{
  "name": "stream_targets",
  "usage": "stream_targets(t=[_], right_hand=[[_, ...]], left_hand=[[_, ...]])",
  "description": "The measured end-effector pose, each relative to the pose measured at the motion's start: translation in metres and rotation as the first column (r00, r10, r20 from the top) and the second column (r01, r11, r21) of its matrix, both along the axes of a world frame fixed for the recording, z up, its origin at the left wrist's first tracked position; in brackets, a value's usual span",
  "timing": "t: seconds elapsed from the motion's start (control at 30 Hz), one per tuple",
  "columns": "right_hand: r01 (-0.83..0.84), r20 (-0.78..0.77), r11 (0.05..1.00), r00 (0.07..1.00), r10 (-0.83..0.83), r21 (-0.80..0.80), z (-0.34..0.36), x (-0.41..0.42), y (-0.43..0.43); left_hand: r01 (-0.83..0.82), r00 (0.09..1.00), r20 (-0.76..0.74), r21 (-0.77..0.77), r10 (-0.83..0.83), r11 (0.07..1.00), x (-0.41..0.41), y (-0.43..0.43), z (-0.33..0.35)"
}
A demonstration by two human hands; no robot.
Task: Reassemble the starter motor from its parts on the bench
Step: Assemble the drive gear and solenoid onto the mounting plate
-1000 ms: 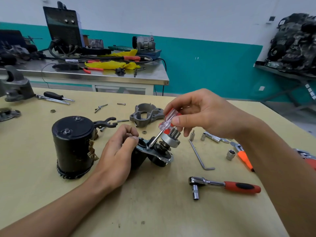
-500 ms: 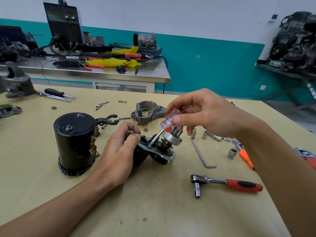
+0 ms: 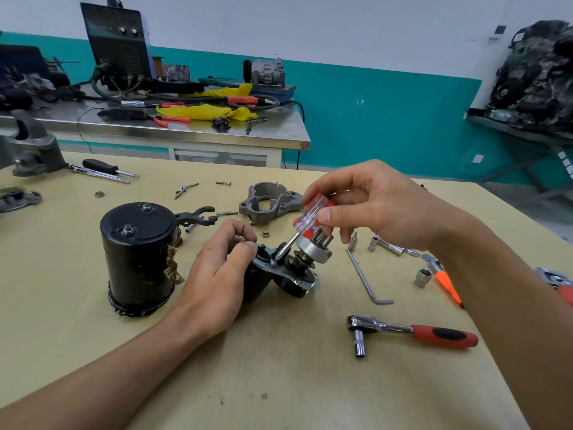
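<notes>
Head view: right hand (image 3: pixel 376 209) pinches screwdriver (image 3: pixel 305 223); left hand (image 3: pixel 218 268) steadies assembly (image 3: pixel 293 271).

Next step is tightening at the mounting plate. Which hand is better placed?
Right. The right hand grips the screwdriver, its tip on the plate of the starter assembly. The left hand holds that assembly tilted on the bench, so it is probably best used steadying.

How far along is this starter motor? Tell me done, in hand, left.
Done: pinion gear mounted on the plate assembly. In hand: left hand steadies it, right hand holds a screwdriver to its plate. Left: black motor body, grey housing and fork lie apart.
</notes>
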State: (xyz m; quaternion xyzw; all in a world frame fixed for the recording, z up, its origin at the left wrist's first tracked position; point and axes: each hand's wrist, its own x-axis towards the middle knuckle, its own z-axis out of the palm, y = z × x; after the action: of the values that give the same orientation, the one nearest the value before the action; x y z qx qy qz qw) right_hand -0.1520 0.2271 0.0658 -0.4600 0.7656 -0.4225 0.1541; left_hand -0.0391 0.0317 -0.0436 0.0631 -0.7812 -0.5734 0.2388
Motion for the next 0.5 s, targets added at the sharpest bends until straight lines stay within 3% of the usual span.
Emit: stream_targets(t=[0.27,0.5], right_hand=[[-0.041,0.008,0.999,0.999,0.041,0.013,0.004,0.005,0.000],[-0.070,-0.085,0.997,0.994,0.072,0.022,0.006,0.012,-0.003]], left_hand=[[-0.012,1.000,-0.011,-0.014,0.011,1.000,0.000,0.001,0.001],[0.001,1.000,-0.009,-0.019,-0.001,1.000,0.001,0.001,0.001]])
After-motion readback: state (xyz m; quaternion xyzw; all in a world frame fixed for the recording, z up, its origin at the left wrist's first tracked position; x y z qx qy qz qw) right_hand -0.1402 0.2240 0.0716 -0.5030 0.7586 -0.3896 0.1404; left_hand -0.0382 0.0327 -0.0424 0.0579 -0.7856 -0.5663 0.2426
